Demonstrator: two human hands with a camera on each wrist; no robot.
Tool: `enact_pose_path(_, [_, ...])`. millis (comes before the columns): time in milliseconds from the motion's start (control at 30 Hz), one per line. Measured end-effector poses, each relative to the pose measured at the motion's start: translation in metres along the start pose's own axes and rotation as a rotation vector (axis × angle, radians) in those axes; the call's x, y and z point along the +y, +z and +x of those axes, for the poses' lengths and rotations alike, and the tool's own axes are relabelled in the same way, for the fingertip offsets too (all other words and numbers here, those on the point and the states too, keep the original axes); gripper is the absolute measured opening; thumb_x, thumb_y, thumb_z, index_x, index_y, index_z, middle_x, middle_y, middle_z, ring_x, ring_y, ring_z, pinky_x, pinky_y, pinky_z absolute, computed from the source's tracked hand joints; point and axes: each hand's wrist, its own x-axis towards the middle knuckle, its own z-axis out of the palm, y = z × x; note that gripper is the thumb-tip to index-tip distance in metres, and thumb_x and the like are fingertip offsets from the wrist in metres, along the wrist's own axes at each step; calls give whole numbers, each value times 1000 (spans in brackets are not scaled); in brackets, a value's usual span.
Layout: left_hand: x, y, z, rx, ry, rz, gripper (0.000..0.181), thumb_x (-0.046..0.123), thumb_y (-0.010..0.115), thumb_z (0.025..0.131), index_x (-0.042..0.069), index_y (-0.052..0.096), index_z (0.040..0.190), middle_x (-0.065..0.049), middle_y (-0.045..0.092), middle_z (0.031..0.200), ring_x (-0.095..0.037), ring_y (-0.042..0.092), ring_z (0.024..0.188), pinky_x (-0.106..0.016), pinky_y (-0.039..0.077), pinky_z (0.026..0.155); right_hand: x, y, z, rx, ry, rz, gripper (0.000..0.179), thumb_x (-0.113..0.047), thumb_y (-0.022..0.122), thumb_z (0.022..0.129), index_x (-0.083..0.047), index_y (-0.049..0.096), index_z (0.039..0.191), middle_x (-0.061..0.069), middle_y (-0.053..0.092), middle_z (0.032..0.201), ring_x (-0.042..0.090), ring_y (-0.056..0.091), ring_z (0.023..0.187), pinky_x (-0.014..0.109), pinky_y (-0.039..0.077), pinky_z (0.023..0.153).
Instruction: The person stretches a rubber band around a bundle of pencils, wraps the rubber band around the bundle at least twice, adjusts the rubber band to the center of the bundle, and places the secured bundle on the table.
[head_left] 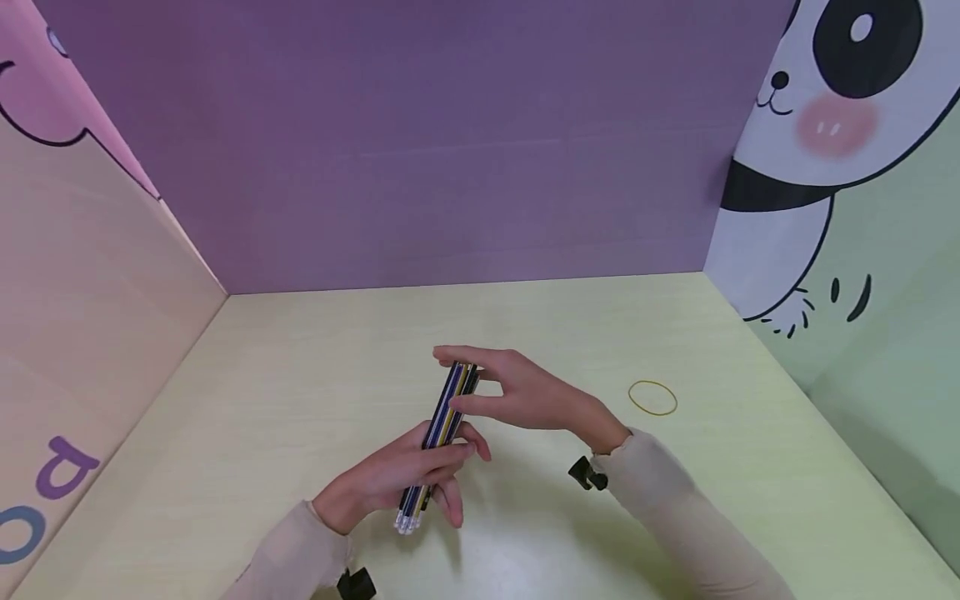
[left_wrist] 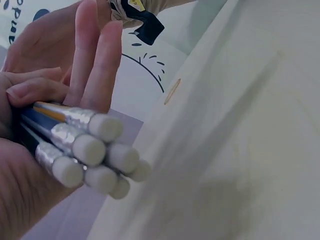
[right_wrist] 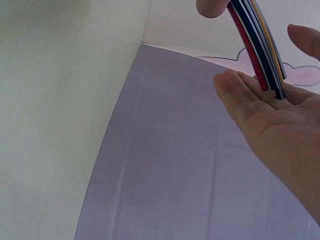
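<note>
My left hand (head_left: 393,471) grips a bundle of several pencils (head_left: 442,421) in dark, blue and yellow, held slanted above the table. Their white eraser ends (left_wrist: 102,145) stick out below that hand, set at uneven depths in the left wrist view. At the upper end is my right hand (head_left: 536,392), its fingers extended across the pencil tops. The right wrist view shows the other pencil ends, one of them red (right_wrist: 250,50), against the flat fingers of this hand, with the thumb (right_wrist: 305,40) standing apart from the bundle.
A thin yellow rubber band (head_left: 652,382) lies on the pale table (head_left: 322,358), right of my right hand. A purple panel (head_left: 450,167) closes the back, with a pink panel (head_left: 97,275) on the left and a green one with a panda (head_left: 885,350) on the right.
</note>
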Motion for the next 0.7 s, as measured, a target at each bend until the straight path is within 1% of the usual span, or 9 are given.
enact_pose_path(67, [-4,0,1,-2,3,-20,30,22,47,107,-2,46,125,2,39,49,-26,73,67,-42,62,69,2,4,0,-10,13,-4,57,-21,64,99,-17,42,151,-1,51,147,9,45,137,35,40,112])
enact_pose_path(200, [-8,-1,4,39,-2,-27,33,25,50,106,0,46,126,3,38,48,-23,73,66,-41,61,69,8,10,2,-4,14,-27,59,-21,62,100,-16,38,153,0,46,152,5,41,139,30,35,115])
enact_pose_path(267, [-10,-1,3,60,-9,-33,33,27,51,105,1,47,126,4,37,49,-23,73,66,-41,61,69,10,14,4,-2,14,-19,59,-20,62,100,-15,37,153,1,46,152,5,42,139,29,34,115])
enact_pose_path(333, [-11,0,2,75,-15,-35,33,28,51,105,2,47,126,4,37,49,-22,73,66,-41,61,69,11,16,5,17,16,2,57,-18,63,99,-14,41,151,1,49,149,6,45,136,28,36,114])
enact_pose_path(433, [-12,2,1,79,-14,-25,33,27,52,105,2,48,126,4,36,50,-23,72,64,-44,61,69,11,19,6,68,17,15,50,-19,63,99,-15,47,146,0,56,142,8,51,131,30,42,109])
enact_pose_path(533, [-12,4,1,63,-15,13,32,25,51,105,0,49,125,5,36,49,-25,72,64,-46,61,69,10,23,8,126,0,-30,42,-24,62,100,-15,55,140,-1,61,135,11,56,126,33,45,106])
enact_pose_path(600, [-12,5,2,53,-22,41,31,24,51,105,-1,50,124,5,37,48,-27,73,63,-48,61,69,11,27,10,151,-6,-59,37,-26,60,101,-13,60,135,-2,64,131,11,60,121,34,47,104])
enact_pose_path(700, [-12,5,1,68,-34,81,33,25,52,105,-3,53,122,4,40,47,-28,73,64,-50,61,69,12,33,12,168,8,-68,28,-23,54,104,-11,66,127,-2,69,121,7,64,107,31,51,94])
